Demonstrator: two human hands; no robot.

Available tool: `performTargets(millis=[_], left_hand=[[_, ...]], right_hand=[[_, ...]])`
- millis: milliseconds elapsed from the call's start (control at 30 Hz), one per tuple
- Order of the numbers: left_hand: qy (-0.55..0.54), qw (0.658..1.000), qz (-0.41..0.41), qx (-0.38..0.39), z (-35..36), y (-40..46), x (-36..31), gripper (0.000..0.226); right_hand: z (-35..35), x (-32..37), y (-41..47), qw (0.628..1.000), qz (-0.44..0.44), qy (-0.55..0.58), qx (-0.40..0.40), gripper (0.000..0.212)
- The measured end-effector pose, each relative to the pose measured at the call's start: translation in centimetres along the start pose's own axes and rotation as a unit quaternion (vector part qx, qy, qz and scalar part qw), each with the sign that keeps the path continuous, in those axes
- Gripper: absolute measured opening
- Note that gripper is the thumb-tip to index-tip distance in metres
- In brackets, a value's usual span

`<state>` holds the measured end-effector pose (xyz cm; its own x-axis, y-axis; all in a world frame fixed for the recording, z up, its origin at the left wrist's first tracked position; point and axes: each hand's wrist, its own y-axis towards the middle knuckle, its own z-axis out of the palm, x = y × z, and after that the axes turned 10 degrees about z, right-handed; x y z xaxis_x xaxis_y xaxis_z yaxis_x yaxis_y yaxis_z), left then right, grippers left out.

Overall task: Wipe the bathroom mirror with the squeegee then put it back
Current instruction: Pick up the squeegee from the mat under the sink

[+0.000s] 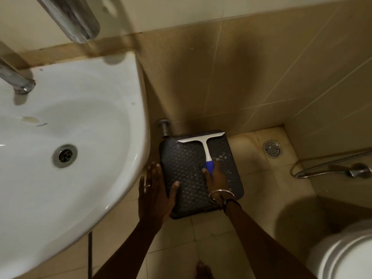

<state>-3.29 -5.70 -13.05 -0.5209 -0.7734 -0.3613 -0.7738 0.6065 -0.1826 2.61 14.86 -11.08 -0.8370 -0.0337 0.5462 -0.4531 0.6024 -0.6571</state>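
My right hand [214, 176] closed round squeegee [203, 147] handle over dark stool [187, 178]; left hand [156, 193] open, empty. Loose hold risks dropping it.

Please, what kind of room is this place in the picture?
It is a bathroom, most likely a small wet room: a white washbasin with a metal tap, a toilet at lower right, and a floor drain in the tiled floor.

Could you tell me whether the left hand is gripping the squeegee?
No, the left hand is open beside the dark stool, while the right hand holds the squeegee handle.
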Motion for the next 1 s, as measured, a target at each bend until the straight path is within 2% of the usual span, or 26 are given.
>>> performTargets(millis=[200, 433, 533, 633, 700, 733, 800, 900, 1000], left_hand=[[-0.040, 0.999, 0.022, -0.022, -3.9, -1.3, -3.6, 0.091], [-0.025, 0.984, 0.135, -0.116, -9.1, -2.6, -12.6, 0.085], [-0.052, 0.973, 0.171, -0.145, -14.0, -2.4, -16.4, 0.085], [-0.005, 0.960, 0.207, -0.190, -20.9, -1.6, -19.2, 0.082], [0.012, 0.951, 0.219, -0.218, -27.1, -1.9, -20.2, 0.079], [0.018, 0.944, 0.230, -0.236, -30.7, -2.2, -20.5, 0.079], [0.042, 0.928, 0.248, -0.276, -37.0, -3.2, -20.6, 0.077], [0.067, 0.904, 0.268, -0.326, -48.1, -5.4, -19.2, 0.081], [0.083, 0.880, 0.261, -0.389, -58.6, -7.9, -16.9, 0.087]], right_hand=[[-3.5, 2.2, -3.3, 0.995, 0.011, 0.098, -0.005, 0.046], [-9.8, 7.1, -9.6, 0.987, -0.022, 0.098, -0.122, 0.040], [-13.6, 10.5, -13.9, 0.981, -0.067, 0.086, -0.163, 0.051], [-16.1, 13.1, -16.6, 0.946, -0.110, 0.084, -0.294, 0.072], [-17.1, 15.4, -17.9, 0.920, -0.169, 0.138, -0.327, 0.092], [-18.0, 17.8, -20.4, 0.917, -0.170, 0.182, -0.310, 0.095], [-20.0, 22.1, -27.1, 0.912, -0.179, 0.236, -0.283, 0.081], [-21.8, 27.8, -36.7, 0.913, -0.224, 0.236, -0.245, 0.063], [-22.7, 33.4, -43.6, 0.887, -0.305, 0.216, -0.271, 0.052]])
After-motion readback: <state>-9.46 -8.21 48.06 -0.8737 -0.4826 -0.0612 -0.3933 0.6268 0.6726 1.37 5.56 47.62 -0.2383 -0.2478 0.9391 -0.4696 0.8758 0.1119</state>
